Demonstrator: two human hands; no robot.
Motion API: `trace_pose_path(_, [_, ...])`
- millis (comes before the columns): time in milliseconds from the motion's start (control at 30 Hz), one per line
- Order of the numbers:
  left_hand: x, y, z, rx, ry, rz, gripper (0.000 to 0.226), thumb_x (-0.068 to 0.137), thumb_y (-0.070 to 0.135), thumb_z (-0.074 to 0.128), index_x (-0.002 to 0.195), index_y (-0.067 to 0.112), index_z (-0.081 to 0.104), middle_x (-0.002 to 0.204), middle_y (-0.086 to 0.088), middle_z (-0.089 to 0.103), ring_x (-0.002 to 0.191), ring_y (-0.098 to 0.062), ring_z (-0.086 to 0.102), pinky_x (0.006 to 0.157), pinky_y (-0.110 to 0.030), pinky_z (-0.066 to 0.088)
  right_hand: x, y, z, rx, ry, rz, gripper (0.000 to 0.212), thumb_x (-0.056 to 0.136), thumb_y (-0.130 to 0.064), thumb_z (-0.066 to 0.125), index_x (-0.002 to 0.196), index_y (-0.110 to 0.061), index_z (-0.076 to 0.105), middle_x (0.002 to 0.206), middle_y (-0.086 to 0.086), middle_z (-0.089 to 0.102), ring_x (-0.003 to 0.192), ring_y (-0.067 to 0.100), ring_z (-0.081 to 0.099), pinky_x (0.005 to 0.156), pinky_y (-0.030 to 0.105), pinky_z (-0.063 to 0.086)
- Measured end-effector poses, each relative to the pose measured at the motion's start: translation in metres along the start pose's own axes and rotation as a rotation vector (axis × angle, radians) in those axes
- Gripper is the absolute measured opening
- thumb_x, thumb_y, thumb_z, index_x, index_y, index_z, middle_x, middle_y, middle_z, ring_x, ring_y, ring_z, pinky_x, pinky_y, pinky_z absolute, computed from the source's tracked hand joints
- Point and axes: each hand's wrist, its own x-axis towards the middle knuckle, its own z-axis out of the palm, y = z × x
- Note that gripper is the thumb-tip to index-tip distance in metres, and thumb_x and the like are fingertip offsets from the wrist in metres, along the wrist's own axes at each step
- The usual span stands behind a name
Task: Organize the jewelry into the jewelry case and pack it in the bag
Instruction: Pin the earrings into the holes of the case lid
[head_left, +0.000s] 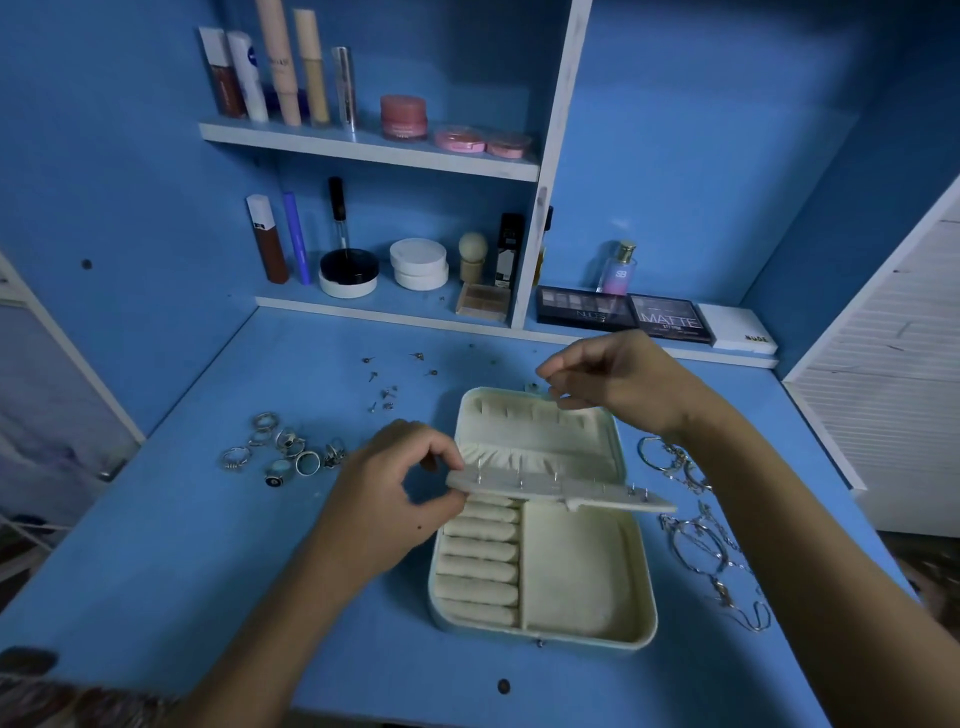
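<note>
We've got the jewelry case (540, 519) lying open mid-desk (208, 545), cream inside: ring rolls on the left, a plain compartment on the right, lid part w/ a gathered pocket at the back. Our left hand (400, 478) pinches the left end of the earring panel (561, 491), thumb and fingers curled on it, so the panel sits tilted up across the middle of the case; several earring posts stick up through it. Our right hand (618, 384) hovers over the case's back right corner, fingertips pinched together. It looks like something tiny is in them, but we can't tell what.

Left of the case, a cluster of rings (283, 449) lies on the desk, apart from it. Behind those, small stud earrings (389, 384) are scattered toward the shelf. Right of the case, hoops and chains (701, 519) lie in a tangle, near its edge.

Behind, shelves (363, 148) hold makeup bottles and jars; eyeshadow palettes (623, 314) are at the desk's back right.
</note>
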Motion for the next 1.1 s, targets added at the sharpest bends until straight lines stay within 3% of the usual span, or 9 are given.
trace_pose_path(267, [-0.006, -0.006, 0.003, 0.054, 0.030, 0.133, 0.029, 0.064, 0.000, 0.073, 0.083, 0.018, 0.061, 0.086, 0.010, 0.065, 0.080, -0.012, 0.058, 0.071, -0.031, 0.048, -0.006, -0.019, 0.030, -0.173, -0.190, -0.019, 0.018, 0.089, -0.001, 0.069, 0.091, -0.016, 0.079, 0.085, 0.008, 0.076, 0.081, 0.018, 0.072, 0.087, 0.033, 0.060])
trace_pose_path(400, [-0.007, -0.006, 0.003, 0.056, 0.028, 0.122, 0.023, 0.064, 0.000, 0.071, 0.081, 0.014, 0.064, 0.086, 0.009, 0.065, 0.081, -0.013, 0.059, 0.071, -0.031, 0.049, -0.009, -0.027, 0.042, -0.316, -0.274, -0.052, 0.024, 0.090, -0.002, 0.069, 0.085, -0.023, 0.078, 0.081, -0.005, 0.075, 0.081, 0.015, 0.072, 0.085, 0.036, 0.060])
trace_pose_path(600, [-0.006, -0.005, 0.002, 0.044, 0.021, 0.119, 0.012, 0.069, 0.011, 0.068, 0.081, 0.013, 0.065, 0.086, 0.008, 0.065, 0.082, -0.011, 0.059, 0.071, -0.030, 0.050, -0.013, -0.034, 0.050, -0.409, -0.327, -0.089, 0.018, 0.088, -0.010, 0.070, 0.088, -0.026, 0.079, 0.085, -0.007, 0.075, 0.085, 0.010, 0.069, 0.089, 0.032, 0.056])
trace_pose_path(767, [-0.007, -0.006, 0.003, 0.048, 0.014, 0.101, 0.025, 0.063, 0.001, 0.077, 0.081, 0.013, 0.065, 0.085, 0.006, 0.066, 0.081, -0.013, 0.059, 0.070, -0.031, 0.049, -0.015, -0.040, 0.051, -0.349, -0.365, -0.103, 0.017, 0.085, -0.004, 0.071, 0.092, -0.020, 0.073, 0.088, -0.001, 0.074, 0.084, 0.012, 0.070, 0.085, 0.030, 0.058])
trace_pose_path(967, [-0.010, -0.006, 0.004, 0.038, 0.019, 0.036, 0.057, 0.060, -0.005, 0.084, 0.084, 0.029, 0.046, 0.085, 0.007, 0.068, 0.081, -0.015, 0.063, 0.075, -0.008, 0.037, -0.014, -0.043, 0.052, -0.351, -0.415, -0.116, 0.023, 0.082, 0.003, 0.071, 0.089, -0.015, 0.058, 0.088, 0.007, 0.073, 0.083, 0.026, 0.069, 0.080, 0.042, 0.058])
trace_pose_path(1100, [-0.010, -0.006, 0.004, 0.036, 0.026, 0.039, 0.054, 0.061, -0.003, 0.085, 0.083, 0.026, 0.045, 0.086, 0.008, 0.069, 0.080, -0.007, 0.062, 0.075, -0.006, 0.036, -0.013, -0.045, 0.052, -0.361, -0.436, -0.104, 0.024, 0.083, 0.002, 0.071, 0.087, -0.016, 0.056, 0.087, 0.004, 0.074, 0.079, 0.020, 0.070, 0.076, 0.034, 0.058])
